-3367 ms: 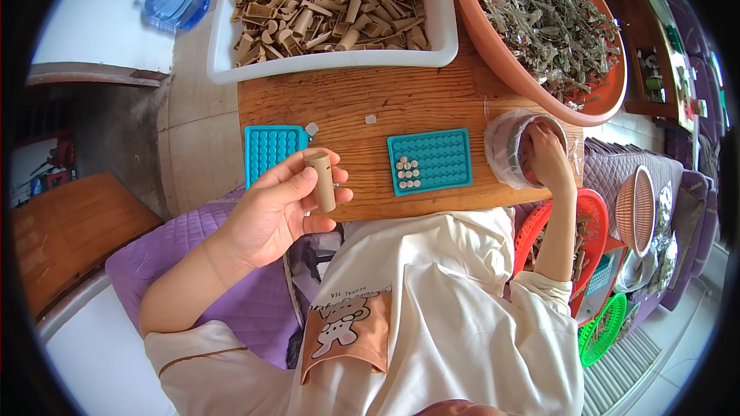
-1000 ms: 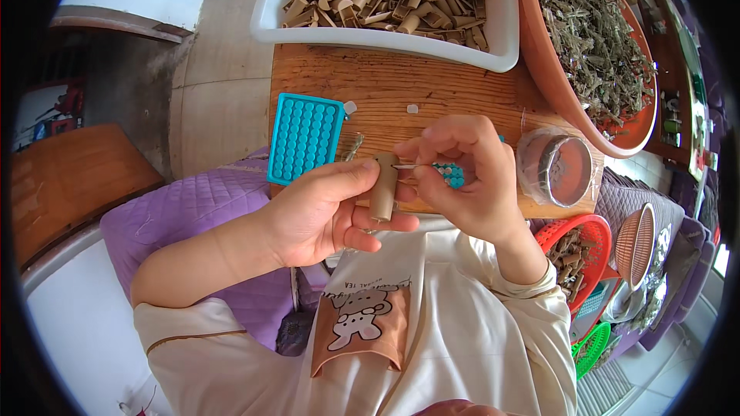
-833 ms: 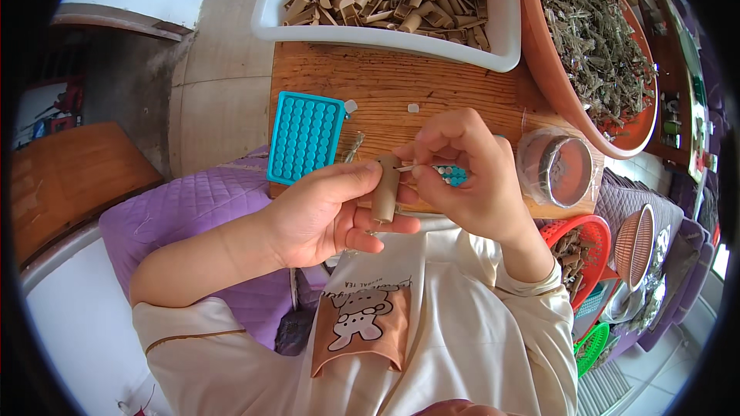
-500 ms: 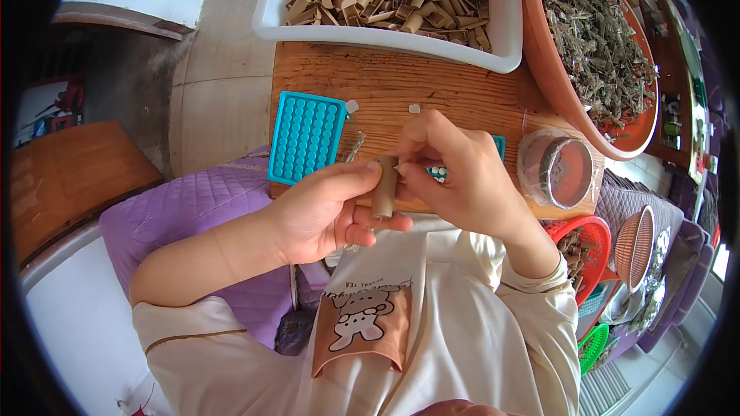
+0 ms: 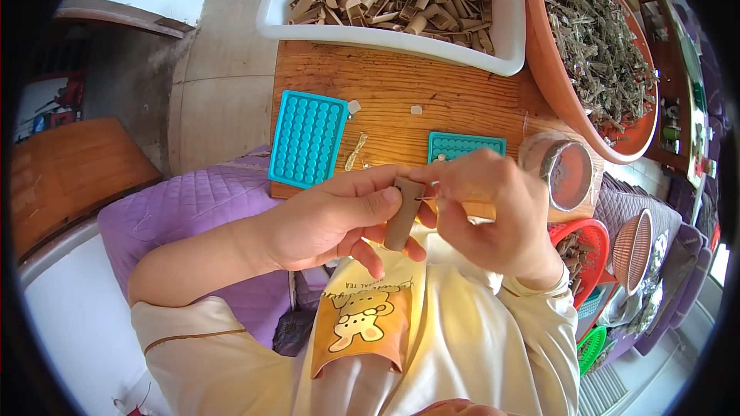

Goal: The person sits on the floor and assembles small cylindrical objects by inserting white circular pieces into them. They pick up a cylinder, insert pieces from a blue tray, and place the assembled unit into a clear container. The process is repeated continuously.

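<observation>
My left hand (image 5: 331, 216) grips a brown curved piece (image 5: 404, 216), like a short half-tube, between thumb and fingers above the table's near edge. A small dark spot shows near its upper end. My right hand (image 5: 493, 208) is bent at that piece, its index fingertip touching the upper end. By the right fingers a thin pale strand (image 5: 428, 199) shows; whether they pinch it is hard to make out. Behind the hands lie a teal tray with round cells (image 5: 308, 139) and a smaller teal tray (image 5: 470, 143), with small white bits by its edge.
A white bin (image 5: 385, 38) of brown pieces stands at the far side of the wooden table (image 5: 385, 81). Right of it is an orange basin (image 5: 539, 54) heaped with tangled clear-and-green strands. A bundled wire (image 5: 356, 151), pale tabs (image 5: 416, 109) and a clear round tub (image 5: 566, 173) lie nearer.
Both hands and the brown piece have shifted right and lower, and the piece is more tilted. The smaller teal tray is more exposed. A yellow glow now falls on my shirt front.
</observation>
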### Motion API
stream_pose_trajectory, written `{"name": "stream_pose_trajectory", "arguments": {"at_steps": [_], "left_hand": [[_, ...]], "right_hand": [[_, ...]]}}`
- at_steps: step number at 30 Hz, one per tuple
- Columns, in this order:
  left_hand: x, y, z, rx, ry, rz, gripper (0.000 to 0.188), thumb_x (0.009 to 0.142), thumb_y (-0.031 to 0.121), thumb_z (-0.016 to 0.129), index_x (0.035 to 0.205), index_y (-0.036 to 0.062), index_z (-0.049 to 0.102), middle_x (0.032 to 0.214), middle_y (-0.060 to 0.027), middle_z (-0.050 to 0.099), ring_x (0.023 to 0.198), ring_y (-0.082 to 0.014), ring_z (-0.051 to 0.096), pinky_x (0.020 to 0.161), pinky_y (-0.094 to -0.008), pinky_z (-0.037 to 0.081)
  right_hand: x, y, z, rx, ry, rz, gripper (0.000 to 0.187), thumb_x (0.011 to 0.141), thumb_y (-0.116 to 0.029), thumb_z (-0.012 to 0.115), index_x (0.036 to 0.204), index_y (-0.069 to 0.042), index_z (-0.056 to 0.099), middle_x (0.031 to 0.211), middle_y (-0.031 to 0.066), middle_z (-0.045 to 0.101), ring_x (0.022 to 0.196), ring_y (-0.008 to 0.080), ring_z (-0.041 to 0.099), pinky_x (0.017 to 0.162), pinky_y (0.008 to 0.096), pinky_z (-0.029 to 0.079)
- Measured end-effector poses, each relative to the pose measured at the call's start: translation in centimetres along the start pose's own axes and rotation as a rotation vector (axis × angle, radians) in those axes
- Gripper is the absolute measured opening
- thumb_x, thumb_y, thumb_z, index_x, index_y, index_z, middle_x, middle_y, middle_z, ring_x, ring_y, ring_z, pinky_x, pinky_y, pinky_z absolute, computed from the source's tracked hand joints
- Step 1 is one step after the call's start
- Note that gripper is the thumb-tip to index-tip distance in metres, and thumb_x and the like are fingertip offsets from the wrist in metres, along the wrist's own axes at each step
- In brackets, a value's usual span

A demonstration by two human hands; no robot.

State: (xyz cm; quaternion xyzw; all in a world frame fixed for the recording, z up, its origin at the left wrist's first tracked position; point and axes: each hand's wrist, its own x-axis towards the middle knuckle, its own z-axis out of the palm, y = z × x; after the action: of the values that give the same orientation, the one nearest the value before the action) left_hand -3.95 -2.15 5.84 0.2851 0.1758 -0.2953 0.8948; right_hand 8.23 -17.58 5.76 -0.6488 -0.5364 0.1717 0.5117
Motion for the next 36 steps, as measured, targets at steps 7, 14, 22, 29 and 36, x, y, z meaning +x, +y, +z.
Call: {"name": "stream_pose_trajectory", "arguments": {"at_steps": [7,14,22,29,36], "left_hand": [[0.2,-0.8,-0.5,-0.028,0.028,-0.024,0.041,0.089,0.034,0.039,0.122,0.0105,0.034,0.110,-0.0039,0.050,0.096,-0.0157,0.054,0.060,-0.0233,0.049],[0.9,-1.6,-1.2,-0.122,0.137,-0.017,0.042,0.089,0.027,0.039,0.123,0.0059,0.029,0.100,-0.0096,0.052,0.094,-0.0221,0.056,0.054,-0.0224,0.054],[1.1,-1.6,-1.3,-0.090,0.231,-0.046,0.039,0.090,0.027,0.037,0.124,0.0079,0.031,0.104,-0.0077,0.053,0.093,-0.0209,0.057,0.055,-0.0204,0.052],[1.2,-1.2,-0.7,0.221,0.248,-0.017,0.032,0.090,0.022,0.039,0.118,0.0058,0.036,0.095,-0.0029,0.054,0.080,-0.0106,0.056,0.052,-0.0176,0.044],[1.1,-2.2,-0.8,0.340,0.066,-0.012,0.030,0.087,0.018,0.048,0.111,0.0036,0.035,0.091,-0.0045,0.053,0.067,-0.0096,0.056,0.046,-0.0162,0.037]], "right_hand": [[-0.6,0.0,0.6,-0.190,-0.052,-0.262,0.019,0.063,-0.001,0.057,0.079,0.000,0.047,0.079,0.0096,0.050,0.061,0.0189,0.057,0.051,0.0254,0.048],[-1.0,1.6,1.7,-0.245,-0.155,-0.184,0.021,0.063,-0.002,0.055,0.081,-0.002,0.043,0.078,0.0093,0.051,0.063,0.0226,0.057,0.049,0.0283,0.048],[-0.9,2.2,1.9,-0.139,-0.200,-0.023,0.016,0.067,-0.001,0.052,0.081,-0.003,0.045,0.072,0.0074,0.050,0.060,0.0235,0.056,0.048,0.0306,0.046],[-0.5,1.8,0.5,-0.070,-0.271,0.070,0.016,0.068,0.003,0.061,0.080,-0.002,0.052,0.080,0.0103,0.058,0.068,0.0242,0.059,0.052,0.0286,0.047],[-0.4,1.9,-0.7,0.109,-0.396,-0.038,0.033,0.061,-0.008,0.068,0.091,-0.003,0.057,0.090,0.0089,0.058,0.082,0.0263,0.057,0.064,0.0333,0.047]]}}
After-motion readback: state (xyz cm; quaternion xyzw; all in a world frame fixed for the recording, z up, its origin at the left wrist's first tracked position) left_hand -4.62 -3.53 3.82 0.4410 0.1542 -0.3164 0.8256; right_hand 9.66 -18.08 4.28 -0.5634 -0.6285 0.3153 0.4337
